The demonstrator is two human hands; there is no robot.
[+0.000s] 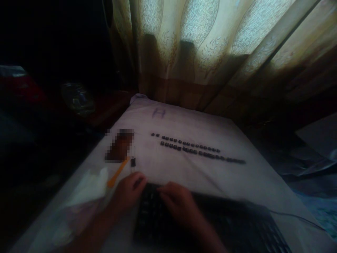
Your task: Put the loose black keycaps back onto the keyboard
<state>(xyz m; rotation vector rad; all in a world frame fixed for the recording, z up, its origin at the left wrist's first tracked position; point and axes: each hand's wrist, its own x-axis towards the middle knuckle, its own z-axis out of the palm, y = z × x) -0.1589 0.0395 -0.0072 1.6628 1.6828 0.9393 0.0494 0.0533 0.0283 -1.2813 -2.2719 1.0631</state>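
Note:
A black keyboard (pixel 226 218) lies across the near part of the cloth-covered table (pixel 189 123). My left hand (pixel 129 191) is at its far left corner, with curled fingers against the edge. Over the upper left keys rests my right hand (pixel 179 200), its fingers bent and close together. Blur and dim light hide whether anything small is between them. Beyond the keyboard, small black keycaps (pixel 193 144) are set out in two rough rows. An orange stick-like tool (pixel 118 172) and a small black piece with thin wire (pixel 133 162) lie just past my left hand.
A pixelated brown object (pixel 119 146) lies left of the keycaps. Crumpled whitish plastic (pixel 89 186) sits at the table's left side. The keyboard's cable (pixel 297 216) runs off to the right. A patterned curtain (pixel 184 45) hangs behind the table.

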